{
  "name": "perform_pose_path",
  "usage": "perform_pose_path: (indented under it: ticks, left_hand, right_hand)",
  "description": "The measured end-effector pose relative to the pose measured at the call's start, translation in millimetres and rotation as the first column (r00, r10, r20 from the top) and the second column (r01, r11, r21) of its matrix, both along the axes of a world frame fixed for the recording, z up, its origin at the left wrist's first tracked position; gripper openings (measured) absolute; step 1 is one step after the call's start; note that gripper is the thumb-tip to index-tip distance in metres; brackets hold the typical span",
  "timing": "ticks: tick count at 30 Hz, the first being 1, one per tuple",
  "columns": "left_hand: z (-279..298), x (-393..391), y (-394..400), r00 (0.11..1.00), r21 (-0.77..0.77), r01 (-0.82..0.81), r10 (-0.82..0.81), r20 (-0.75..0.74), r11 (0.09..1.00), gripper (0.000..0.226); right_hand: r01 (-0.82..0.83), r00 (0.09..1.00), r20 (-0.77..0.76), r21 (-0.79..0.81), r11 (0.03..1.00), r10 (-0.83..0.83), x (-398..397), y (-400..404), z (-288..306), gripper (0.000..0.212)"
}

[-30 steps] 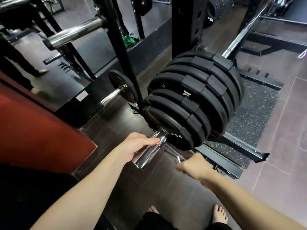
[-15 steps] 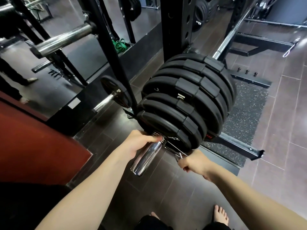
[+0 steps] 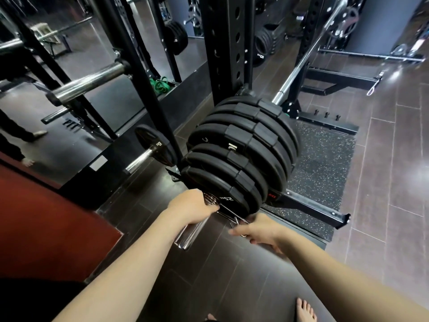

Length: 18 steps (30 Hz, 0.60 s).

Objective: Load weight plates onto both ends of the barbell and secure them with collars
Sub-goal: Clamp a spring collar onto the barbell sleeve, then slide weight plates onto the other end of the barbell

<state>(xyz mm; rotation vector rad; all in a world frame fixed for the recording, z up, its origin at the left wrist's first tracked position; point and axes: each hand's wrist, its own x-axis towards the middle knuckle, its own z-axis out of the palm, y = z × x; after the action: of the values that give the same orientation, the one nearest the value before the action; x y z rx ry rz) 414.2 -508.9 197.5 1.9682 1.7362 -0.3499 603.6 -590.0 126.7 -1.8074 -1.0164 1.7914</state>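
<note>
Now: left hand point(image 3: 191, 209) grips collar point(image 3: 210, 199) | right hand point(image 3: 260, 230) pinches its handles point(image 3: 234, 219)

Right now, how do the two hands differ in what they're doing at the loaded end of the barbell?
The left hand sits on the chrome barbell sleeve, right against the spring collar at the outer 25 kg plate. The right hand is off the sleeve, lower and to the side, pinching the collar's wire handles. The left hand is closer to the plates; the right is nearer the floor. Both work the same collar.
</note>
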Motion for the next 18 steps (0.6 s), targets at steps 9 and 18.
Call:
perform_pose_path:
  ticks: [9,18]
  left_hand:
    - [67.4,47.0,-24.2,0.996,0.094,0.092,-0.091,-0.010,0.991,0.055]
    - [76.8,227.8,-48.0,0.853,0.298,-0.100,-0.072,0.516,0.949,0.023]
  right_hand:
    - [0.021,1.000,-0.007,0.126,0.992,-0.020,59.6,3.2,33.5,0.020]
    - [0.077,0.996,-0.051,0.171,0.982,-0.069,233.4,-44.1,57.7,0.016]
